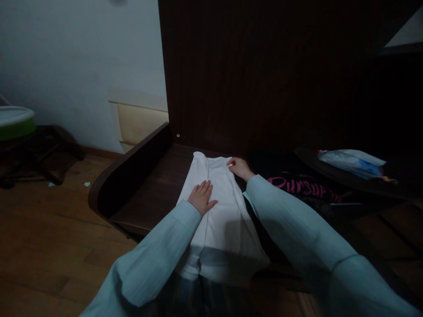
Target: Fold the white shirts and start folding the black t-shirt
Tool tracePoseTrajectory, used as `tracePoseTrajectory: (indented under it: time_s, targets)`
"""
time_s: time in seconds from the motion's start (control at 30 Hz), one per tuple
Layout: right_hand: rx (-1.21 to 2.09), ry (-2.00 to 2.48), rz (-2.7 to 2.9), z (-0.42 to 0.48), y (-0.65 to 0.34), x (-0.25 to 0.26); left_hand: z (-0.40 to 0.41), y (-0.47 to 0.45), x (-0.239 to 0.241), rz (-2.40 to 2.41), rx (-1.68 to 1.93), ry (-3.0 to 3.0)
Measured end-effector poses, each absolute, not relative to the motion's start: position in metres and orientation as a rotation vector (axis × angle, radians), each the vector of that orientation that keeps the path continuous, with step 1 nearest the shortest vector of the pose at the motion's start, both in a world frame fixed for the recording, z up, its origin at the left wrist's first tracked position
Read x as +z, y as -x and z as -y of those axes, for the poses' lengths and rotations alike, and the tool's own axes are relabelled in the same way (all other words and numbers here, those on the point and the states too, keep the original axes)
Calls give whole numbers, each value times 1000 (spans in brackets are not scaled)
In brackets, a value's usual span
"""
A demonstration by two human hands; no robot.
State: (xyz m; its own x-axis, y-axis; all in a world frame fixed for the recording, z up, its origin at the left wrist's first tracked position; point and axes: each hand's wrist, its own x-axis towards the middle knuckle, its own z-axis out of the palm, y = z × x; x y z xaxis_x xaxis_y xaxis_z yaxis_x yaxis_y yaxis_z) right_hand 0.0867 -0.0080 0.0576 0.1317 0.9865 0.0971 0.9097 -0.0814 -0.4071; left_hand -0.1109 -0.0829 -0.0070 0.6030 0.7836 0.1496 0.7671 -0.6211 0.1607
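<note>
Green tub: one [16, 128], pale top, far left of the frame, on a dark stand [48, 143] above the wooden floor [62, 229].
Worktop: dark wood [148, 189], left of centre, with a raised rounded side at its left end.
Left hand: one [201, 198], centre of the frame, pale blue-green sleeve; laid palm down on the cloth. Grip: fingers straight and slightly apart, thumb held out, nothing clasped.
White cloth: one [221, 198], lower centre, spread lengthwise on the worktop, near end towards the bottom edge; creased lengthwise. Judged light, soft and limp, not fragile, apt to wrinkle; best held by the far corners or side edges.
Right hand: one [241, 168], just right of centre. Grip: fingertips drawn together, apparently pinching the cloth's far right corner.
Dark cloth: one [297, 186], pink lettering, right of centre.
Plastic packet: one [350, 162], white and blue, right side.
</note>
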Motion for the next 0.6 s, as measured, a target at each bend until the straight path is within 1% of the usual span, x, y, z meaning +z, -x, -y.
tracePoseTrajectory:
  time_s: [0.2, 0.37, 0.5, 0.6]
  targets:
    - [224, 2179, 1872, 9, -113, 56, 77, 125, -4, -1376, 278, -2762]
    - [238, 2152, 1885, 7, -116, 51, 67, 137, -1, -1426, 194, -2767]
    - [258, 2116, 1920, 3, -113, 47, 76, 130, 21, -1478, 137, -2778]
    - [283, 2119, 1936, 1, -111, 45, 112, 102, 44, -1231, 224, -2857]
